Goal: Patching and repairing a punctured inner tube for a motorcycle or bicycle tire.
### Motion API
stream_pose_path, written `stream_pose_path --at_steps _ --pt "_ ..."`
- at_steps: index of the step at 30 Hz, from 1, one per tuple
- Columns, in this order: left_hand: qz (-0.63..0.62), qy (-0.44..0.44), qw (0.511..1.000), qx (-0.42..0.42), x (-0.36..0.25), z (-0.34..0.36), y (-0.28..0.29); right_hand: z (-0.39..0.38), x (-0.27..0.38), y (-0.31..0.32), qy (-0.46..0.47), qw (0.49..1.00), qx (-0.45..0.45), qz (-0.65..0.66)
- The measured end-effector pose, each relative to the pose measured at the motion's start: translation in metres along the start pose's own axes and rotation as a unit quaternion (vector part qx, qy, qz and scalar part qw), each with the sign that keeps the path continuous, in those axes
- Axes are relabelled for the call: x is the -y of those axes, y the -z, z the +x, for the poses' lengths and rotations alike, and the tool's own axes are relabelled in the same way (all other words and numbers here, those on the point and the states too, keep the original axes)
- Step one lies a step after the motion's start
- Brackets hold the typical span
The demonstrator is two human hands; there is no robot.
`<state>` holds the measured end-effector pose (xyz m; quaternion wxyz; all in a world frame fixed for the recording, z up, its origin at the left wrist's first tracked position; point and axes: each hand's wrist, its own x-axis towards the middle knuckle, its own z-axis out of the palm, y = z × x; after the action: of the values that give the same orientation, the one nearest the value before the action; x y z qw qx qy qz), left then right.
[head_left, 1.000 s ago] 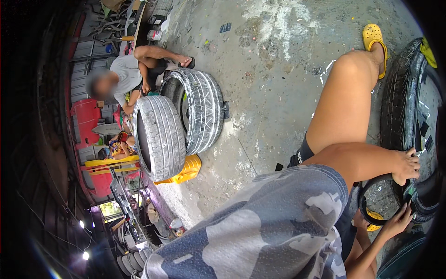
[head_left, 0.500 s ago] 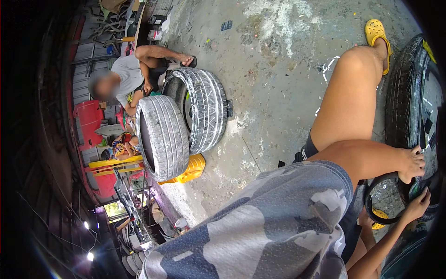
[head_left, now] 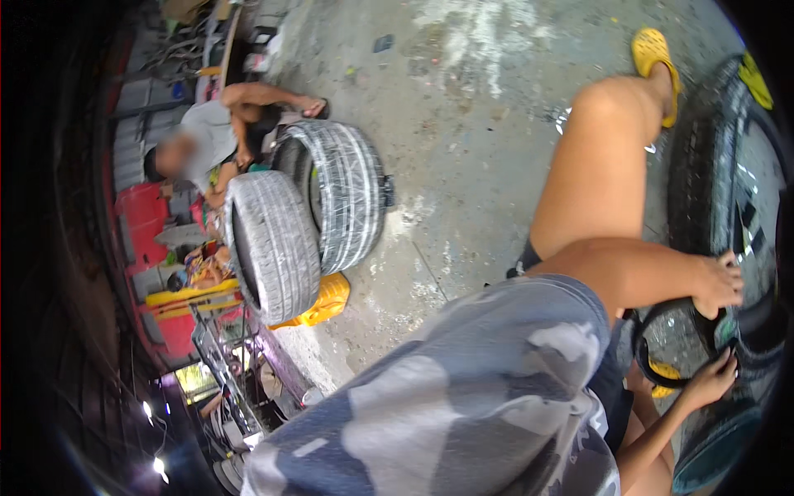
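My left hand [head_left: 718,285] is closed around the upper right part of a narrow black ring [head_left: 640,351], with its back showing and its thumb pointing toward my other hand. Just below it, my right hand [head_left: 711,380] pinches the ring's lower right side. A green piece [head_left: 726,329] lies between the hands, its kind unclear. A large black tire [head_left: 695,178] stands right beside the left hand, partly cut off by the dark rim. Behind the ring shows a yellow clog [head_left: 663,376] on my right foot; the other clog [head_left: 653,51] is at the upper right.
Two worn tires with pale streaks, a near one [head_left: 277,248] and another [head_left: 351,194], stand at left centre beside a yellow plastic piece [head_left: 327,302]. Behind them sits a person in a grey shirt [head_left: 211,132]. A dark green tub [head_left: 718,455] is at the lower right.
The whole view has shifted slightly, so things appear farther left. My right hand has moved a little down and away from my left; the black ring stays between them.
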<state>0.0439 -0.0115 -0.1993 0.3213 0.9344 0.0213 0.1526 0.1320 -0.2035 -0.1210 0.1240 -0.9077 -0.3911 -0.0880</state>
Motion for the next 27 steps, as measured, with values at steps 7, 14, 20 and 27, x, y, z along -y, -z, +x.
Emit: stream_pose_path --at_steps 7,14,20,27 --pt "-0.047 0.045 0.998 0.004 0.005 -0.048 0.067 0.036 0.076 -0.011 0.092 0.994 -0.056 0.001" --pt "-0.041 0.044 0.997 0.043 -0.015 -0.031 0.069 0.034 0.072 -0.001 -0.03 0.992 -0.089 0.083" --pt "-0.04 0.043 0.998 0.039 -0.016 -0.035 0.067 -0.007 0.077 0.008 -0.075 0.988 -0.061 0.116" --pt "-0.043 0.054 0.996 0.059 -0.015 -0.033 0.075 0.006 0.072 0.006 -0.049 0.984 -0.071 0.154"
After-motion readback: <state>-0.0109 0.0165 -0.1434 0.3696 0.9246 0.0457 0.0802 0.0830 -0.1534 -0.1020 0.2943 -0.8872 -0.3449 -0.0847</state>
